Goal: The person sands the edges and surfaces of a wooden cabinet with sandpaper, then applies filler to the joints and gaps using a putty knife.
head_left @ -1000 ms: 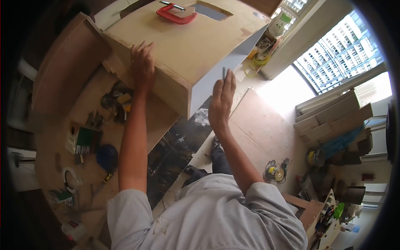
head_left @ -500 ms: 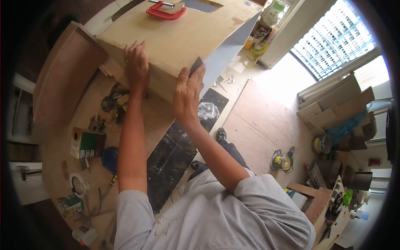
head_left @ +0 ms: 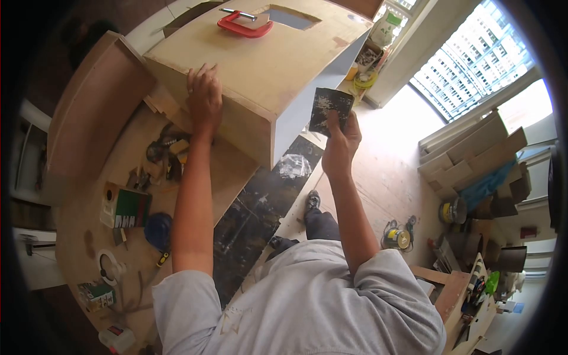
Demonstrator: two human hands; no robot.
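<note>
Steadying the box [head_left: 254,77] helps: your left hand [head_left: 205,100] lies fingers apart on it, your right hand [head_left: 341,152] pinching the pad [head_left: 327,103] beside it.

No text legible; white marks [head_left: 125,221] on green box [head_left: 135,204] (blurred); yellow label [head_left: 403,239] on tin [head_left: 393,236] unreadable.

This looks like a makeshift woodworking area in a room under renovation; a large wooden box [head_left: 248,71] bears a red clamp [head_left: 245,26]; a board surface [head_left: 133,266] carries scattered tools and a roll of tape [head_left: 110,266]; cardboard [head_left: 473,151] leans by the wall, near a tin [head_left: 453,210]; dusty sheeting covers part of the floor; large windows [head_left: 473,56] show a high-rise facade outside.
</note>
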